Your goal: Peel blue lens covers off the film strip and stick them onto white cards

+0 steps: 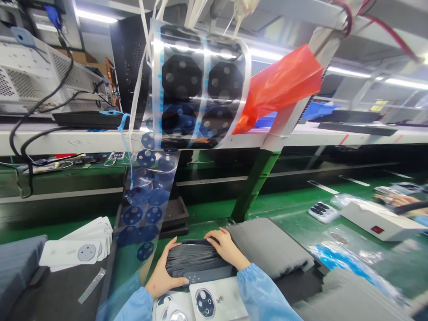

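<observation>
At the far left a grey foam block is cut off by the frame edge, and just beside it a fanned pile of white rectangular cards with a round grey sticker lies on the green worktop. A clear narrow plastic strip lies below the cards, blurred. A long transparent film strip printed with dark blue round pieces hangs from above and runs down toward the person, hiding part of the dark tray behind it; its lower end fades out near the left sleeve. The left hand is clamped on the near left end of a stack of thin dark grey sheets, fingers pressed along its side, and the right hand lies curled over the stack's far right top, so the hands are apart with the stack between them, in the lower middle of the view. Below the stack a white card with a dark octagonal piece is partly cut off by the bottom edge. To the right lies a grey flat foam pad, then blurred blue-and-clear plastic wrapping. A red translucent plastic bag hangs from the frame above. A white box with a red switch stands farther right, and another person's hand, smeared, is cut off at the edge.
</observation>
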Demonstrator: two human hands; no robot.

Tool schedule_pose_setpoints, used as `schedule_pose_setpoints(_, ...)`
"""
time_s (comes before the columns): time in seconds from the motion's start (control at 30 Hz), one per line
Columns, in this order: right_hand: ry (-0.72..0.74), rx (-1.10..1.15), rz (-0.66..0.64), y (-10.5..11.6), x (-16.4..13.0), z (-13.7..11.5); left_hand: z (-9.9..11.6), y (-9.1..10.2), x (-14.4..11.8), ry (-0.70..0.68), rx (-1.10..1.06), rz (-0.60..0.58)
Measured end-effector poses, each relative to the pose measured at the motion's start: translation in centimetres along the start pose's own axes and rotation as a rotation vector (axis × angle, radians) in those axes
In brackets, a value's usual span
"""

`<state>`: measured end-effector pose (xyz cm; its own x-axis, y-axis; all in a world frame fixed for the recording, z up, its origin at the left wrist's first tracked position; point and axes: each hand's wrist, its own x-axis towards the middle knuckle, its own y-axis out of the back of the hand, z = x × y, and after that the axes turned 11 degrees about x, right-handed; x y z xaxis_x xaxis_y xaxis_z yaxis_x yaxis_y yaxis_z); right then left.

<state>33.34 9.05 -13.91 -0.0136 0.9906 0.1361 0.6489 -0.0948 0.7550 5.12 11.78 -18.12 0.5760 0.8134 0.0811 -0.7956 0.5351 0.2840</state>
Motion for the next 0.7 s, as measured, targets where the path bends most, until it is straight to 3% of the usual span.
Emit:
schedule_pose_setpoints(0.1,-0.052,0.041,-0.058,-0.4,-0.2,-0.8,-0.1,-0.1,0.0,-0.011,0.020,0.013)
schedule_pose_setpoints(0.3,-0.240,0.004,-0.012,-0.7,-0.7,-1.8,-0.6,-0.3,0.1,-0.053,0.055,0.084)
schedule_pose_setpoints(0.5,-0.318,0.029,-0.048,-0.4,-0.5,-1.9,-0.8,-0.3,0.1,-0.051,0.039,0.046)
schedule_pose_setpoints(0.7,-0.378,0.013,-0.033,-1.4,0.8,-2.8,-1.0,-0.3,0.4,-0.053,0.027,0.034)
